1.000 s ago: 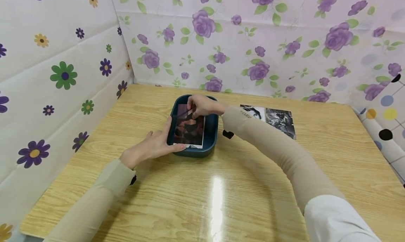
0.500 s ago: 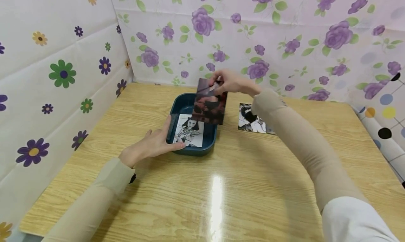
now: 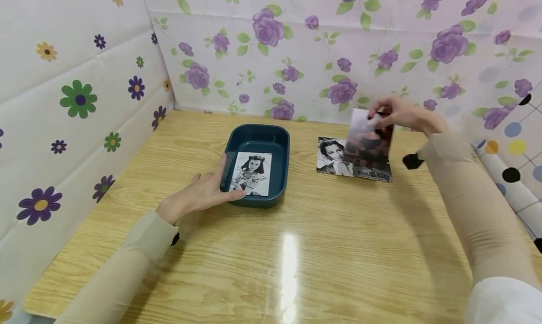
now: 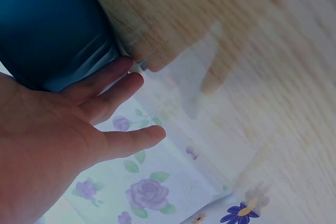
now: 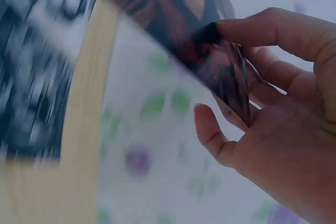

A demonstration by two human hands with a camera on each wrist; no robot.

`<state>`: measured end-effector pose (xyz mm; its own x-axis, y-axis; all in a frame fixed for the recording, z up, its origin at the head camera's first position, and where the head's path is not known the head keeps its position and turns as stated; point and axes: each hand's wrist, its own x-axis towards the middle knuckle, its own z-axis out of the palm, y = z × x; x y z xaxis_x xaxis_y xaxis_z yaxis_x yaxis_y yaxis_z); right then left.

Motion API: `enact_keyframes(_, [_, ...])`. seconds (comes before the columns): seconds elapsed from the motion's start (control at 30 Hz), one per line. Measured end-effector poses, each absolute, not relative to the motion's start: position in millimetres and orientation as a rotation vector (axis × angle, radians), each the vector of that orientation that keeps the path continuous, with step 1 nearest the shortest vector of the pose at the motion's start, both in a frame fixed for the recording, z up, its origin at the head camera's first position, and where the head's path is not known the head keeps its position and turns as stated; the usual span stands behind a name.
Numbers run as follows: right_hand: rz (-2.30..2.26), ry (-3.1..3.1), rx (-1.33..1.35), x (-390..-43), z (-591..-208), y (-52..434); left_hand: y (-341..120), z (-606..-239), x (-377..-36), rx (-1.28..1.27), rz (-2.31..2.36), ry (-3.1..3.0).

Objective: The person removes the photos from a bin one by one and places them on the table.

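Note:
My right hand (image 3: 400,113) pinches a dark reddish photo card (image 3: 369,143) by its upper corner, raised over two cards lying on the table. The right wrist view shows thumb and fingers gripping the bent corner of that card (image 5: 178,19). Beneath it, one black-and-white portrait card (image 3: 332,157) lies flat; the card beside it (image 3: 374,173) is mostly covered. With fingers spread straight, my left hand (image 3: 199,194) rests against the left side of a dark blue tray (image 3: 279,173). Inside the tray lies a black-and-white portrait card (image 3: 253,173).
The wooden table (image 3: 237,263) has a floral cloth wall (image 3: 305,46) behind it and another flowered wall (image 3: 84,140) along the left. A dotted cloth (image 3: 514,150) hangs at the right edge.
My right hand has lifted the reddish photo card out of the tray and carried it right, over the cards on the table. A portrait card in the tray is uncovered. The left hand stays put.

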<state>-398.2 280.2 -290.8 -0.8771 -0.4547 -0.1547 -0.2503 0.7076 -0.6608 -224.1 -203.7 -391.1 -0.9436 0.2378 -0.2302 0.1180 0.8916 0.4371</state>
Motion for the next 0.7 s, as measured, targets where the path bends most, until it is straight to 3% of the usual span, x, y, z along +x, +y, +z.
enact_keyframes(0.33, [-0.75, 2.642, -0.31, -385, -322, 390, -204, -393, -226, 0.264, 0.602, 2.782])
enact_keyframes(0.7, [-0.593, 2.906, -0.389, -391, -365, 394, -203, -392, -224, 0.265, 0.613, 2.795])
